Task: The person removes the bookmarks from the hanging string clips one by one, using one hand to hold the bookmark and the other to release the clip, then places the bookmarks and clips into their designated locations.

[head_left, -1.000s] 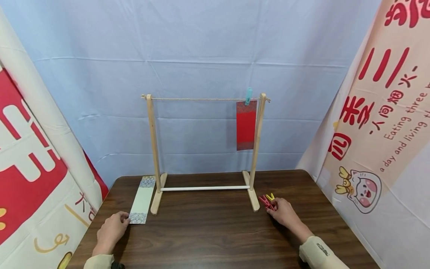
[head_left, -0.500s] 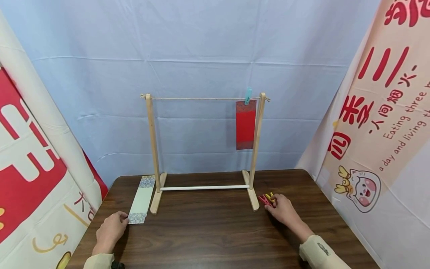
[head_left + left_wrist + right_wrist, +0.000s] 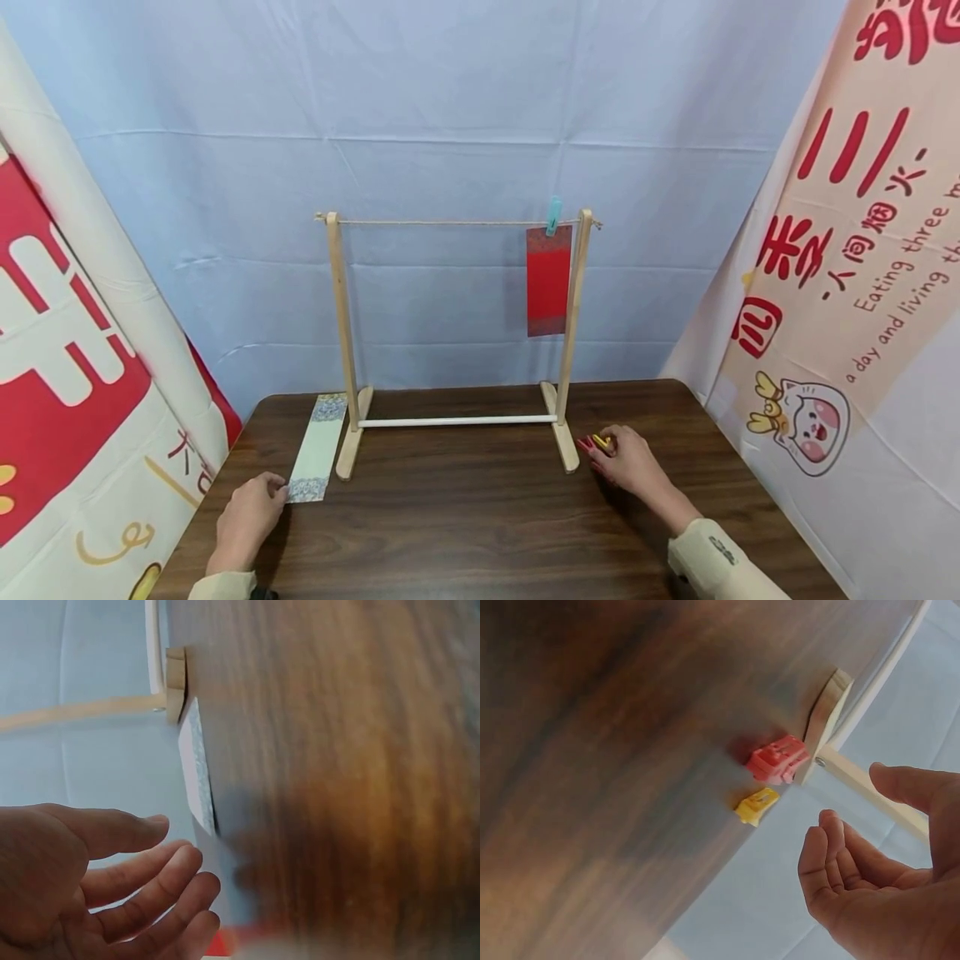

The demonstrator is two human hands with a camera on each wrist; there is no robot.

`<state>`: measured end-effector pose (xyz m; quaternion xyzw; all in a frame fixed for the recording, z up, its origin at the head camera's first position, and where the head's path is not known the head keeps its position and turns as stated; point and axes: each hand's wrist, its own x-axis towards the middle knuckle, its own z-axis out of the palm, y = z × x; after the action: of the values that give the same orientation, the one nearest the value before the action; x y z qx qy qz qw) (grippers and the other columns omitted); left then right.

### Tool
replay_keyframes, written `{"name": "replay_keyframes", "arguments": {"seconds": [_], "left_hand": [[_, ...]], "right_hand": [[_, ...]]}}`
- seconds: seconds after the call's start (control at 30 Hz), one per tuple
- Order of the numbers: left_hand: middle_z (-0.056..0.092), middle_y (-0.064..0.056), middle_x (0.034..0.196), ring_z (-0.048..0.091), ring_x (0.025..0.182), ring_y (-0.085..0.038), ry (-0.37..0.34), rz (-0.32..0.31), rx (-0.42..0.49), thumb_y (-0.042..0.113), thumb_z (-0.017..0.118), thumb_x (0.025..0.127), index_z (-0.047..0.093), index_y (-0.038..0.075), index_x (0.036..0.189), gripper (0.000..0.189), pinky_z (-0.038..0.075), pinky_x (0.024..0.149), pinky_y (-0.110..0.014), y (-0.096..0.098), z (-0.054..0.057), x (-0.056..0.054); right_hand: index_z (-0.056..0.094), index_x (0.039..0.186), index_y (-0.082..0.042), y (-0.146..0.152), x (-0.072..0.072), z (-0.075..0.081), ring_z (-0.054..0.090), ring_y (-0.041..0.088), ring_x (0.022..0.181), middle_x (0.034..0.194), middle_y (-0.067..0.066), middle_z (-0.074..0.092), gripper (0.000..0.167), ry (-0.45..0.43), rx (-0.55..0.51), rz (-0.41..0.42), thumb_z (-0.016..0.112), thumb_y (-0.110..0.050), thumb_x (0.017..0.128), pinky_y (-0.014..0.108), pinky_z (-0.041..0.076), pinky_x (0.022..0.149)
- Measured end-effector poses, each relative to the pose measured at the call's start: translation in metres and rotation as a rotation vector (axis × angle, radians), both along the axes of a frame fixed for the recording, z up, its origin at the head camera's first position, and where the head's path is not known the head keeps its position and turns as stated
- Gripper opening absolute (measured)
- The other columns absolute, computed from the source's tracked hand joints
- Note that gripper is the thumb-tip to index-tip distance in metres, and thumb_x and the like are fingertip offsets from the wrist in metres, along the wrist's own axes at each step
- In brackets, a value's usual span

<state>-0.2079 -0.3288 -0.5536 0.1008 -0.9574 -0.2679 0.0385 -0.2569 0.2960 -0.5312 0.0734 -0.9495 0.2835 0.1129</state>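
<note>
My left hand (image 3: 249, 512) lies near the table's left side, loosely curved, its fingertips right at the near corner of a pale paper strip (image 3: 317, 448) with blue patterned ends. In the left wrist view, nothing shows between thumb and fingers (image 3: 142, 900). Over on the right, my right hand (image 3: 632, 461) reaches to a red clothespin cluster (image 3: 587, 444) and a yellow clothespin (image 3: 602, 443), overlapping them in the head view. The right wrist view shows its thumb apart from the bent fingers (image 3: 821, 859), with the clothespins beyond the fingertips.
A wooden stand (image 3: 342, 325) with a cord (image 3: 450, 222) strung across its top stands at the back of the table (image 3: 465, 525). A red paper strip (image 3: 548, 282) hangs from the cord's right end by a blue clothespin (image 3: 553, 215). Printed cloths flank both sides.
My right hand's fingers have shifted slightly at the clothespins, and the yellow one appears turned. The left hand and pale paper strip have stayed almost in place.
</note>
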Motion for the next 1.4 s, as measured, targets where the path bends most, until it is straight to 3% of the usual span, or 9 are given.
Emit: {"name": "replay_keyframes", "arguments": {"seconds": [0.3, 0.77, 1.07, 1.4], "left_hand": [[0.075, -0.011, 0.09, 0.071, 0.079, -0.027, 0.085, -0.008, 0.009, 0.015, 0.07, 0.1, 0.074, -0.004, 0.11, 0.022, 0.056, 0.066, -0.052, 0.009, 0.007, -0.002], [0.076, -0.024, 0.106, 0.073, 0.095, -0.04, 0.118, -0.049, 0.012, 0.016, 0.069, 0.103, 0.073, -0.009, 0.119, 0.029, 0.058, 0.08, -0.059, 0.023, 0.021, -0.004], [0.076, -0.026, 0.108, 0.073, 0.099, -0.042, 0.151, -0.065, 0.014, 0.016, 0.07, 0.102, 0.072, -0.009, 0.121, 0.031, 0.059, 0.083, -0.059, 0.032, 0.024, -0.007], [0.074, -0.028, 0.114, 0.071, 0.109, -0.046, 0.176, -0.103, 0.019, 0.017, 0.07, 0.103, 0.071, -0.009, 0.125, 0.034, 0.057, 0.092, -0.062, 0.045, 0.037, -0.009]], "right_hand": [[0.069, 0.117, 0.012, -0.005, -0.003, 0.012, 0.053, 0.018, 0.075, 0.089, 0.014, 0.061, 0.034, 0.005, 0.003, 0.02, 0.081, -0.011, 0.094, 0.035, 0.047, 0.066], [0.069, 0.119, 0.01, -0.011, -0.01, 0.028, 0.053, 0.018, 0.074, 0.09, 0.013, 0.062, 0.035, 0.03, 0.023, 0.032, 0.081, -0.012, 0.096, 0.038, 0.049, 0.069], [0.069, 0.123, 0.008, -0.012, -0.011, 0.034, 0.056, 0.019, 0.079, 0.098, 0.017, 0.064, 0.036, -0.003, 0.003, 0.035, 0.08, -0.014, 0.098, 0.037, 0.05, 0.07], [0.069, 0.122, 0.009, -0.012, -0.014, 0.045, 0.06, 0.025, 0.081, 0.096, 0.016, 0.064, 0.033, 0.038, 0.009, 0.055, 0.079, -0.011, 0.098, 0.037, 0.049, 0.069]]}}
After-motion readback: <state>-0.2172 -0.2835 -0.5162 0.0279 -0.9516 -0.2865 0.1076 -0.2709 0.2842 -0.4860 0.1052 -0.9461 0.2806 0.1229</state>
